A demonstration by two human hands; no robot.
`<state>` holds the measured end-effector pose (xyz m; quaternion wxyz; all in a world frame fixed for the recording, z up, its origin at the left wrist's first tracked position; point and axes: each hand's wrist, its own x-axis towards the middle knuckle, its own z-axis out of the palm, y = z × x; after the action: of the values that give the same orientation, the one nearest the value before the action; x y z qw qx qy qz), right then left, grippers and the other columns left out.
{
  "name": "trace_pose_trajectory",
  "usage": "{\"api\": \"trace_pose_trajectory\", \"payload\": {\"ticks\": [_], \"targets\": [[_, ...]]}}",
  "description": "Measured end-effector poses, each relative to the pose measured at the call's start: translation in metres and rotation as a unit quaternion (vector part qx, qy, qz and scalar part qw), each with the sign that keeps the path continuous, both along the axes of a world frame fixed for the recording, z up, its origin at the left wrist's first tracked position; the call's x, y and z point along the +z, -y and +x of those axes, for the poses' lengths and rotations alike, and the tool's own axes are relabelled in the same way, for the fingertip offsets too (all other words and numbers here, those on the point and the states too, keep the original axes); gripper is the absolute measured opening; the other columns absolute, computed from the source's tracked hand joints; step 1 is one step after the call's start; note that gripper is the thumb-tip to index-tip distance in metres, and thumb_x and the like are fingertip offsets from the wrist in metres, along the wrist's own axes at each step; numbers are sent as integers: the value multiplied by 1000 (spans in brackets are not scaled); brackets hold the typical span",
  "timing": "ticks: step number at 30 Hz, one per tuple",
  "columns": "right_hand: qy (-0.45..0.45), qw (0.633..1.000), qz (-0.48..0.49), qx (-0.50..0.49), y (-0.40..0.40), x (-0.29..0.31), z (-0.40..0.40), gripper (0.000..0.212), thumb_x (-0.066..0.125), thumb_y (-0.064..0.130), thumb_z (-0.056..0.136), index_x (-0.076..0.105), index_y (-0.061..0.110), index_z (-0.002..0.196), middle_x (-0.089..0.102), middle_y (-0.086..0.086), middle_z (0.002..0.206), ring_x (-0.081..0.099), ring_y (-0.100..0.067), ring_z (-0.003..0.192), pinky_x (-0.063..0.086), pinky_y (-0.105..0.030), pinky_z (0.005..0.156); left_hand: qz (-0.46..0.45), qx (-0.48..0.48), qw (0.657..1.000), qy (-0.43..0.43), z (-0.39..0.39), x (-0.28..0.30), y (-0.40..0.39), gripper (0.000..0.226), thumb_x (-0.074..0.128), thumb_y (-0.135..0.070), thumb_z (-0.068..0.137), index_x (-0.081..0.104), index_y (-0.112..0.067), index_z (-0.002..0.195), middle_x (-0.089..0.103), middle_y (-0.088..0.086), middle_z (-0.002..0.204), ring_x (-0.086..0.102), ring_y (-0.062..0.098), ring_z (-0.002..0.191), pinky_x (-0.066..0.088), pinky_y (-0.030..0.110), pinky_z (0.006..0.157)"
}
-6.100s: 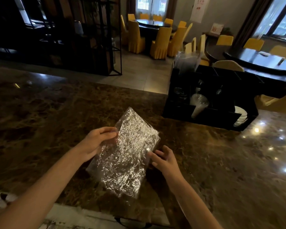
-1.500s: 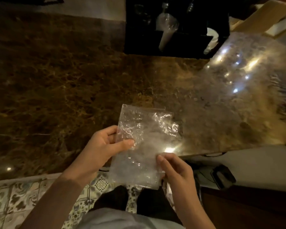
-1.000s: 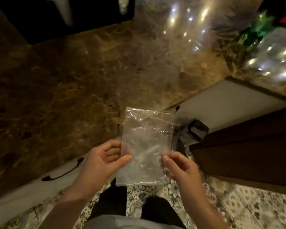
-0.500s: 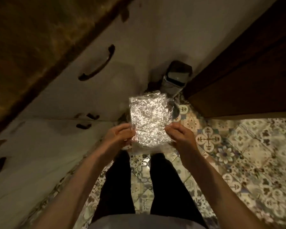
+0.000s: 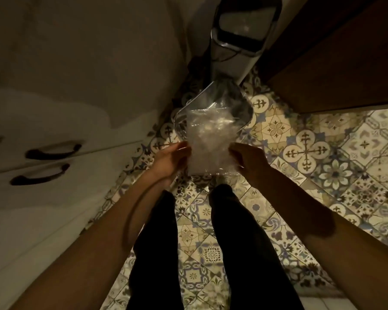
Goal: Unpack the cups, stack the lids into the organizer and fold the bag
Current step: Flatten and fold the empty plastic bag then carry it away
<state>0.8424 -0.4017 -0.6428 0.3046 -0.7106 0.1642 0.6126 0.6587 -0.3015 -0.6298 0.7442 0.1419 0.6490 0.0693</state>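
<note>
Above patterned floor tiles (image 5: pixel 305 151), one crinkled clear plastic bag (image 5: pixel 208 142) hangs between two hands, left grip (image 5: pixel 170 159) and right grip (image 5: pixel 249 159) each pinching a side.

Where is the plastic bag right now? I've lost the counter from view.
In the head view, the plastic bag is centre frame, pinched between left hand and right hand above the tiled floor.

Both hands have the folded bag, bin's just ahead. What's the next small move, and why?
Probably carry the folded bag forward over the bin: the left hand and right hand pinch its sides above the tiled floor, short of the bin.
</note>
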Motion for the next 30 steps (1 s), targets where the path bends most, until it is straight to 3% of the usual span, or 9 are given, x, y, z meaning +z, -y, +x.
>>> {"api": "trace_pose_trajectory", "payload": {"ticks": [5, 7, 9, 13, 18, 21, 23, 27, 30], "targets": [[4, 999, -24, -22, -4, -81, 1, 19, 69, 13, 93, 65, 10, 75, 60, -11, 75, 50, -21, 68, 37, -33, 68, -31, 24, 997, -63, 0, -80, 11, 32, 59, 4, 95, 62, 4, 127, 70, 11, 92, 69, 15, 72, 56, 19, 53], [6, 1000, -23, -5, -3, -104, 2, 14, 70, 11, 92, 67, 5, 79, 63, -26, 84, 52, -28, 82, 44, -37, 80, -47, 33, 995, -82, 0, -104, 17, 35, 61, 2, 95, 61, 2, 130, 70, 10, 95, 67, 15, 76, 58, 19, 56], [9, 1000, -22, 5, -1, -122, 5, 16, 70, 9, 90, 70, -6, 94, 60, -43, 105, 52, -28, 94, 47, -43, 93, -59, 33, 994, -88, -2, -123, 23, 36, 60, 0, 96, 60, 2, 132, 69, 12, 99, 64, 15, 81, 59, 21, 67], [14, 999, -33, 26, 2, -144, 7, 7, 70, 5, 91, 68, 1, 86, 69, -24, 102, 64, -30, 89, 52, -36, 81, -80, 24, 994, -77, -2, -144, 32, 42, 57, -3, 98, 53, 4, 140, 59, 21, 132, 60, 22, 102, 52, 27, 92], [0, 999, -21, 47, 3, -154, 7, 13, 63, 4, 95, 64, 2, 82, 59, -24, 103, 54, -28, 97, 42, -37, 85, -123, 118, 985, -23, -4, -151, 39, 42, 51, -6, 102, 47, 4, 144, 50, 24, 148, 48, 33, 139, 39, 38, 117], [-25, 999, 1, 43, 2, -151, 7, 14, 57, 12, 101, 67, 2, 99, 62, -23, 105, 59, -30, 89, 50, -36, 77, -139, 142, 980, -12, -7, -152, 36, 28, 55, -15, 103, 61, -5, 128, 67, 13, 128, 61, 29, 123, 55, 25, 89], [-45, 998, 16, 40, 1, -144, 9, 18, 58, 25, 102, 63, 11, 91, 57, -17, 91, 51, -23, 74, 42, -31, 67, -125, 101, 987, -23, -10, -152, 38, 13, 55, -20, 101, 66, -14, 105, 71, 2, 102, 64, 23, 101, 53, 27, 78], [-75, 995, 5, 65, 4, -137, 14, 57, 53, 59, 97, 58, 14, 131, 67, -9, 122, 64, -23, 112, 47, -38, 98, -122, 72, 990, -18, -17, -149, 34, 31, 51, -39, 98, 68, -14, 101, 71, 4, 102, 64, 23, 97, 52, 34, 81], [-85, 994, -2, 65, 3, -126, 15, 72, 51, 69, 93, 56, 13, 139, 67, -9, 130, 63, -26, 121, 46, -45, 108, -128, 76, 989, -11, -19, -137, 31, 40, 47, -45, 96, 69, -13, 106, 71, 7, 112, 64, 26, 106, 51, 36, 83]]}}
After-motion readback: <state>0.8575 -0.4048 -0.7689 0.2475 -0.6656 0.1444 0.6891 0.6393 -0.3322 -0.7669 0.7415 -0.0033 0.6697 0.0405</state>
